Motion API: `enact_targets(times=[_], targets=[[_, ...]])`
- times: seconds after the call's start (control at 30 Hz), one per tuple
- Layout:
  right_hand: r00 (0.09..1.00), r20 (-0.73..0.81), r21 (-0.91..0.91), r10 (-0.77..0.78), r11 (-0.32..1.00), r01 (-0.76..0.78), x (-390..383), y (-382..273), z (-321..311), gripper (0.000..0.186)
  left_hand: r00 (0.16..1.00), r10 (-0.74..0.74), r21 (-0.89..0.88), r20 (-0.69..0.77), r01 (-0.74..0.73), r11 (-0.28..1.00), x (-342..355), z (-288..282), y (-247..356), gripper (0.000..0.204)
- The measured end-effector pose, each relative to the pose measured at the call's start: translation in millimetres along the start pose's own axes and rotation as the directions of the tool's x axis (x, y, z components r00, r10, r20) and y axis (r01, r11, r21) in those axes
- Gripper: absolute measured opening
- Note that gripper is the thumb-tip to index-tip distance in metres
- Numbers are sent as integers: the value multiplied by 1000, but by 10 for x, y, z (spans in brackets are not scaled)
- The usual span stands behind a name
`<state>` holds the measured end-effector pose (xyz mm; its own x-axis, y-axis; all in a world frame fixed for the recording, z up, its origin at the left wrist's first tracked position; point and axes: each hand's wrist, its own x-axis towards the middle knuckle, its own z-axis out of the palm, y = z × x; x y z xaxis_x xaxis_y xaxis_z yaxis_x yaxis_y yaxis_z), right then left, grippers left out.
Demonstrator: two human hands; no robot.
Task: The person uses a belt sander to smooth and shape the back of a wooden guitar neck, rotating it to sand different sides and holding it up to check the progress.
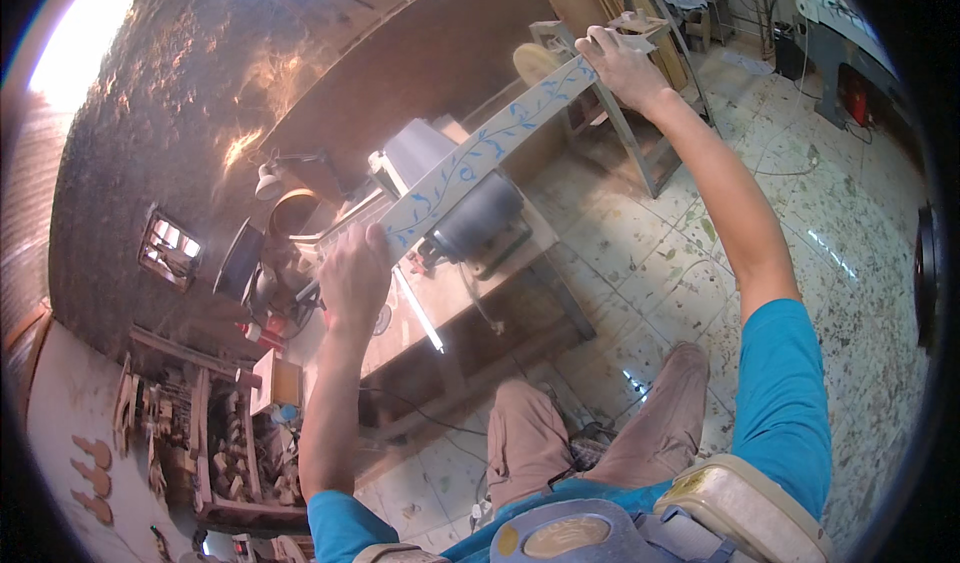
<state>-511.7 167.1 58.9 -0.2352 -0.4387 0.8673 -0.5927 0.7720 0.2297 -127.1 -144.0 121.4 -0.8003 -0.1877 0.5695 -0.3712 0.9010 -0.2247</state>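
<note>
- Our left hand (352, 273) grips the near-left end of a long, pale board (490, 153) with a blue vine pattern; most of its fingers are hidden from us.
- Our right hand (622, 68) curls its fingers over the board's far-right end, so we hold it at both ends.
- At the left, a small lamp (268, 182) stands by the dark wall, beyond our left hand. In judging the surface, we would do well to tilt the painted face toward good light.
- In the middle, the board slants from near left to far right across a machine with a grey housing (418, 151) on its far side and a dark cylinder (478, 218) on its near side. We cannot tell whether board and machine touch; light, even pressure from both hands would suit any contact, with fingertips well away from moving parts.
- Under the machine, the workbench (445, 308) carries a white rod (418, 308) near our left forearm; our sleeves should clear it.
- At the right, a wooden stand (632, 143) rises near our right hand, so wide swings of that end call for care.
</note>
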Motion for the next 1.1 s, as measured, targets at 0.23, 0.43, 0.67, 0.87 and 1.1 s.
enact_targets(times=[0.23,0.43,0.67,0.87,1.1], targets=[[986,111,196,-123,975,100,79,-28,-169,35,916,396,-18,68,-396,918,-39,23,-409,26],[859,478,258,-183,964,62,301,-37,-432,41,834,179,-363,522,27,931,-46,-101,-524,51],[968,211,261,-133,962,76,152,-225,-301,36,911,383,-13,152,-385,923,-221,7,-664,39],[985,-140,37,-100,994,106,81,-476,-247,28,998,-37,-69,-56,34,997,-349,-38,-463,42],[933,229,434,-277,887,156,258,-625,-480,48,917,327,-194,229,-287,938,-561,-20,-1265,34]])
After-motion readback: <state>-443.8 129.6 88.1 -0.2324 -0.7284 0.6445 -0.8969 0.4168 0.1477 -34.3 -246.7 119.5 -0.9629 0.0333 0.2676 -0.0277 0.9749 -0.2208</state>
